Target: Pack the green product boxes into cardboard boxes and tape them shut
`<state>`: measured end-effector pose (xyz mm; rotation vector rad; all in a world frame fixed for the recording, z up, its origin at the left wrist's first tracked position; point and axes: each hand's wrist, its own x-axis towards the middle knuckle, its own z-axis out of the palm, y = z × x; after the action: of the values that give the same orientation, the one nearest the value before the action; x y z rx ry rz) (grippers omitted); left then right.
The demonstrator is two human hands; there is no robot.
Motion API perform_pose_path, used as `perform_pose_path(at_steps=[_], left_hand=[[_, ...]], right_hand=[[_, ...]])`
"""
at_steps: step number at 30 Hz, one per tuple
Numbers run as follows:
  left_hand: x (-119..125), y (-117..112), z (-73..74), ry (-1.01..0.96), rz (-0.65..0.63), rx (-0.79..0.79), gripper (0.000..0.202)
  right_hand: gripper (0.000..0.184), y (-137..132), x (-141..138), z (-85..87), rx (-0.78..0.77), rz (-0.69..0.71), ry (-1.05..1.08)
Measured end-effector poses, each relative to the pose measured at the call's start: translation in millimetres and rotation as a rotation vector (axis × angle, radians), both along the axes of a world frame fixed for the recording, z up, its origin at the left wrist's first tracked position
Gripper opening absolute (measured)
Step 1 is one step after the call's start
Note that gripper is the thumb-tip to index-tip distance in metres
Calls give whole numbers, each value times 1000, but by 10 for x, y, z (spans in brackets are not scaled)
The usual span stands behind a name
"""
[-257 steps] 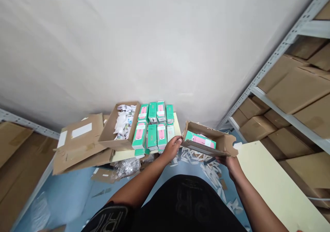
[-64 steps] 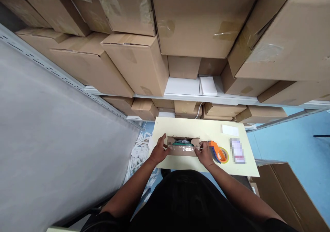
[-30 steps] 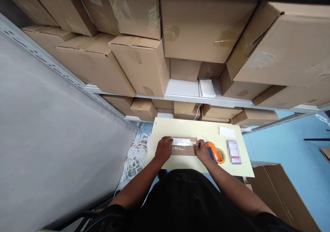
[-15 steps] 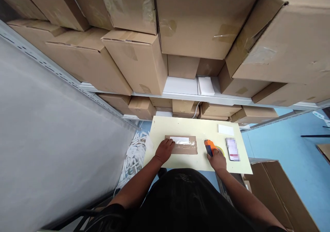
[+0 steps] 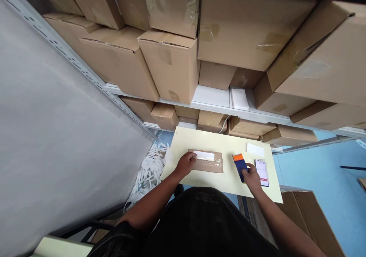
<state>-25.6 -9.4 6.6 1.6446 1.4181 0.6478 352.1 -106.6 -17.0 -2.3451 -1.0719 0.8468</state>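
A small flat cardboard box (image 5: 207, 166) lies on the pale yellow tabletop, with a white label (image 5: 204, 155) on it and clear tape along its top and right end. My left hand (image 5: 185, 164) grips its left end, fingers closed at the label's edge. To the right, my right hand (image 5: 252, 177) is closed around an orange and blue tape dispenser (image 5: 240, 167). Its orange end points away from me and its blue face shows; the tape roll is hidden. Beside that hand lies a phone (image 5: 262, 173) with a lit screen.
A white card or paper stack (image 5: 255, 150) lies at the table's (image 5: 197, 137) back right. Shelves of cardboard boxes (image 5: 168, 64) rise behind. Shredded paper (image 5: 145, 173) covers the floor at left; a large open carton (image 5: 311, 219) stands at right.
My right hand has turned the tape dispenser, so the blue face shows and the yellow roll no longer does. The left hand stays at the box. The whole view has shifted and tilted slightly.
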Motion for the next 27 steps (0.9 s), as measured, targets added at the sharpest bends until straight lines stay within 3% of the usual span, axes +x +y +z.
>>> perform_pose_path(at_steps=[2,5,8,13,16,27], left_hand=[[-11,-2,7,-17,-37,28,26],[16,-9,0,-9,-72,85,29],[31,22,-24,-88,14,-14,42],[-42,97,-19,-505,200,-424,68],[-75,84,6,-664,226,-445,64],[-152,80,-41,-890,284,-521,53]], right_hand=[[44,102,-99,310,107,-8,155],[46,330,-497,737,207,151,296],[42,601,-1051,981,225,341,285],[35,917,-1668,1006,183,576,107],[31,980,-1761,977,155,663,13],[29,1058,-1846,1017,103,778,-82]])
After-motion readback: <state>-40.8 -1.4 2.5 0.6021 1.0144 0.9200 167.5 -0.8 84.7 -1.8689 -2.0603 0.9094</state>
